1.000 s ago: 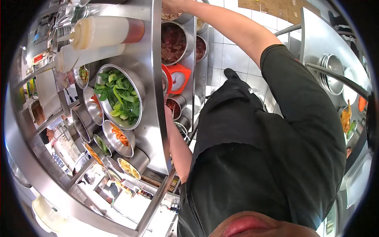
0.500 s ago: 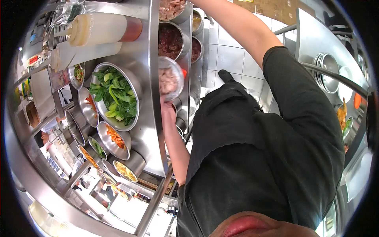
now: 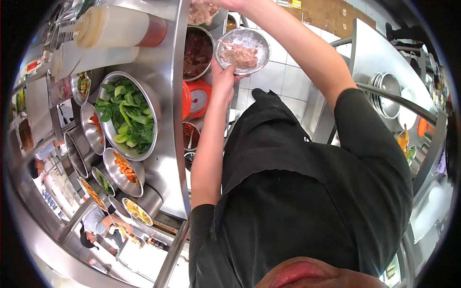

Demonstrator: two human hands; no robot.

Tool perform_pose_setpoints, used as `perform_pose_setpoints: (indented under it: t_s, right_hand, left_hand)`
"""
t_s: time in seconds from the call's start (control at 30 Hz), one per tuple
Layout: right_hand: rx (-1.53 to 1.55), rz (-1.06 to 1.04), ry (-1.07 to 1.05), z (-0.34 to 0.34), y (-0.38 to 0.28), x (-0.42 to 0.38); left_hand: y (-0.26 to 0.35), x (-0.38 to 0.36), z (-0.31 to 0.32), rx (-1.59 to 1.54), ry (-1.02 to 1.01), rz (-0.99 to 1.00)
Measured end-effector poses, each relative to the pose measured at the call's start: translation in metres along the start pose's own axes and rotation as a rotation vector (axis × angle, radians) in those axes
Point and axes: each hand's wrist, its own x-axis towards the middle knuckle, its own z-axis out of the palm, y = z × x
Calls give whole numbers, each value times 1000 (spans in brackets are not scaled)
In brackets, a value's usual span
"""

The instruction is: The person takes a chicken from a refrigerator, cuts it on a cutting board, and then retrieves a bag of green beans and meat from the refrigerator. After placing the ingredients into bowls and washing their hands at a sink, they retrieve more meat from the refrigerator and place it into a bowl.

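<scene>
My left hand [image 3: 225, 79] is closed on the rim of a small steel bowl [image 3: 263, 65], tilted toward me. In it lie several pale pink pieces of raw meat [image 3: 242, 56]. My right hand [image 3: 232, 4] is at the top edge of the view, over a pan of pale raw meat [image 3: 199, 12]; its fingers are mostly cut off or blend with the meat. Below that pan is a deep pot of dark red meat [image 3: 198, 53]. A red container [image 3: 197, 98] is beside my left forearm.
On the steel shelf [image 3: 165, 163] at left are a bowl of green leafy vegetables [image 3: 127, 113], a bowl of cut carrots [image 3: 126, 168] and squeeze bottles [image 3: 120, 29]. Stacked steel bowls [image 3: 386, 93] stand on the right counter. A co-worker [image 3: 98, 225] shows at lower left.
My left hand has brought the bowl right and up, away from the shelf edge. The red container has come into view. My right hand now shows at the top edge.
</scene>
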Motion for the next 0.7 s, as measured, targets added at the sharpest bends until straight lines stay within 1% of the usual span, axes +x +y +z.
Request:
perform_pose_setpoints:
  t_s: [0.03,0.07,0.1,0.17,0.2,0.23,0.27,0.3,0.33,0.37,0.4,0.43,0.47,0.5,0.53,0.57,0.63,0.67,0.7]
  right_hand:
    - [-37,-10,-7,7,-1,-23]
    - [-120,14,-117,-3,-1,-28]
    - [-129,27,-117,-16,-2,-39]
    - [-31,114,-10,4,10,-87]
    - [-39,121,-9,14,15,-102]
    - [-48,104,145,22,20,-114]
    - [-56,84,299,25,21,-120]
    - [-62,84,301,7,20,-121]
    - [-35,100,82,-27,22,-120]
    - [-10,115,-141,-31,22,-121]
    - [-27,14,67,-35,27,-122]
    - [-32,14,63,-39,25,-123]
    - [62,22,20,-37,22,-124]
    - [158,33,-23,-25,20,-127]
    - [8,-75,262,-13,22,-129]
    - [7,-71,262,-17,21,-130]
    - [203,41,-86,-27,17,-134]
    - [209,55,22,-20,19,-136]
    - [210,56,20,-13,24,-138]
  left_hand:
    - [-3,5,4,2,-6,16]
    - [-4,10,7,8,-35,43]
    - [-8,9,9,-6,-28,46]
    - [-9,8,23,-112,17,20]
    - [7,-3,38,-64,44,45]
    - [6,-2,39,-71,45,48]
    - [4,1,40,-47,-42,28]
    - [1,3,40,-21,-129,5]
    - [-1,8,40,35,-143,-27]
    - [3,7,43,31,-146,-21]
    - [8,6,47,26,-162,-82]
    - [13,6,49,21,-177,-144]
    - [12,7,49,3,-219,-137]
    - [12,9,49,0,-216,-133]
    - [11,10,50,-14,-201,-117]
    - [13,8,53,-28,-186,-103]
    - [18,1,56,-59,-147,-76]
    - [22,-1,56,-89,-112,-50]
    - [24,-1,55,-87,-110,-49]
